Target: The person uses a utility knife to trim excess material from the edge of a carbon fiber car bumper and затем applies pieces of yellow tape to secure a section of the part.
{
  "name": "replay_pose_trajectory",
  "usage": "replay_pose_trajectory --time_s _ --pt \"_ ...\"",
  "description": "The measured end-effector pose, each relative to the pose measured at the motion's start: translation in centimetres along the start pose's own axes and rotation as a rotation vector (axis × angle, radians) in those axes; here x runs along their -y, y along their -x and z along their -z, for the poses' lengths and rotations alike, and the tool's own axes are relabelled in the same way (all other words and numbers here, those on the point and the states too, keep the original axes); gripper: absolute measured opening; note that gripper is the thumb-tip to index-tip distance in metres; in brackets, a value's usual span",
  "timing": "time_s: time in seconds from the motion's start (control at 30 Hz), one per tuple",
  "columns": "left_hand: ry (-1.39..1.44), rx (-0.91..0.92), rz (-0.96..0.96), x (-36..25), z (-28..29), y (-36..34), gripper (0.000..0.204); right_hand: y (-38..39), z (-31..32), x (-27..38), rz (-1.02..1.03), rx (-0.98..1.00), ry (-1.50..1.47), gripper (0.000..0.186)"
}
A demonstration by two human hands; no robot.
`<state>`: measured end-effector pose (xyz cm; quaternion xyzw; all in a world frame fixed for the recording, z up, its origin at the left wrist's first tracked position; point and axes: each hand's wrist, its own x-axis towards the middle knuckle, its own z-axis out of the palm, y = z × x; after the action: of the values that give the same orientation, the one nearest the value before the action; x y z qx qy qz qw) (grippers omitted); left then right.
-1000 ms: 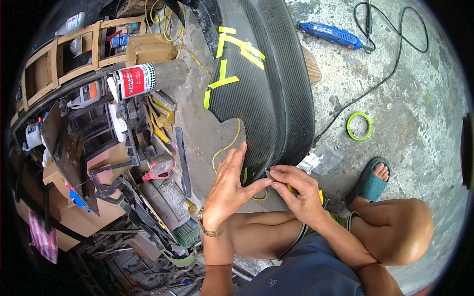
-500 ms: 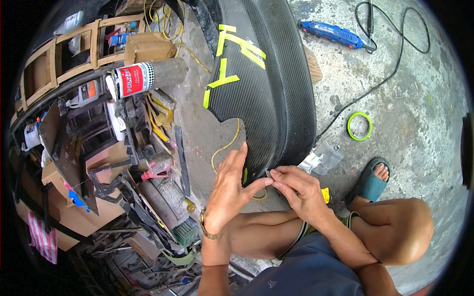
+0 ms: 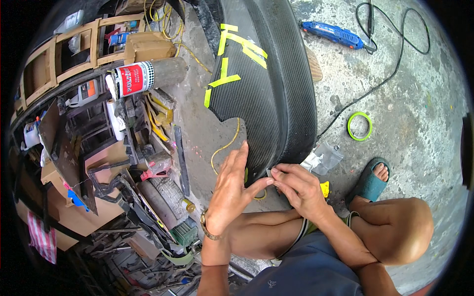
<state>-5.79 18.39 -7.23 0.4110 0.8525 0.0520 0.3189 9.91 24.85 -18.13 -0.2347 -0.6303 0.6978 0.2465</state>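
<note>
Concrete floor (image 3: 410, 103) around me: grey, blotched with pale patches, brightest to my right. On my left, a slatted wood frame (image 3: 94, 44), small carton (image 3: 149, 48) just beside it. Nearer me, same side, dense clutter: tilted brown board (image 3: 66, 150), cardboard (image 3: 101, 223), pink-striped cloth (image 3: 43, 238). Light soft.

A head-worn fisheye camera looked down from near above the left hand (image 3: 228, 189) and right hand (image 3: 302, 190), spanning wide around both.
</note>
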Motion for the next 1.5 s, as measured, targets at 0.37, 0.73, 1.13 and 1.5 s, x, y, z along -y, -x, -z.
replay_pose_trajectory --time_s 0.37,0.73,1.13,1.5 --pt "0.011 -0.078 0.141 -0.8 -0.4 -0.4 0.060 1.4 -1.2 -0.5 -0.376 -0.216 -0.449 0.016" --pt "0.092 0.068 0.054 -0.2 1.1 -0.2 0.082 0.8 -0.5 0.2 -0.148 -0.025 -0.246 0.021" --pt "0.098 0.066 0.074 -0.2 0.6 -0.2 0.090 0.8 -0.5 0.3 -0.139 -0.030 -0.210 0.021" --pt "0.090 0.066 0.087 -0.4 0.7 -0.3 0.090 0.8 -0.7 0.4 -0.127 -0.045 -0.181 0.020"
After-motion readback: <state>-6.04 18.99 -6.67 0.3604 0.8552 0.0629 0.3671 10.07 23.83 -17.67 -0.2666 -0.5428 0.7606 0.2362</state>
